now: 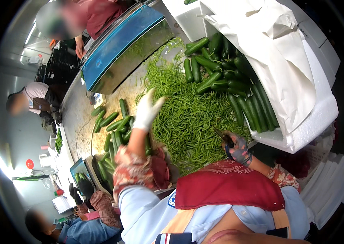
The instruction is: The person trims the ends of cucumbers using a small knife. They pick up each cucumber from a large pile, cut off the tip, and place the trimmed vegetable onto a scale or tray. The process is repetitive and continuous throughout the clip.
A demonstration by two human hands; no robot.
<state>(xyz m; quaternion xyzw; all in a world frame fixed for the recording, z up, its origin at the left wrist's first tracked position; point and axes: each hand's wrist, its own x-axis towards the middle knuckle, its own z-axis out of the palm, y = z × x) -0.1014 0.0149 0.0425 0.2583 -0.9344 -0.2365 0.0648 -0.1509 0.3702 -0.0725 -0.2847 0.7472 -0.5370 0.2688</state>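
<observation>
My left hand [147, 111], in a white glove, is raised with fingers apart and holds nothing. It hovers at the left edge of a broad heap of thin green stem-like pieces [190, 122], slightly blurred. Below and left of it lies a loose pile of cucumbers [117, 137]. A grey and pink patterned glove covers my right hand [238, 148], which grips a pair of scissors [227, 142] with blades pointing up-left over the heap's lower right. More cucumbers [217, 65] spill from a white foam box [290, 140] on its side.
White paper liner [284, 61] hangs over the foam box. A blue-rimmed metal divider [126, 48] stands across the table [80, 113], near a small digital scale [98, 100]. Co-workers [89, 222] are at the left and far side. Stacked white foam sheets [330, 189] lie at right.
</observation>
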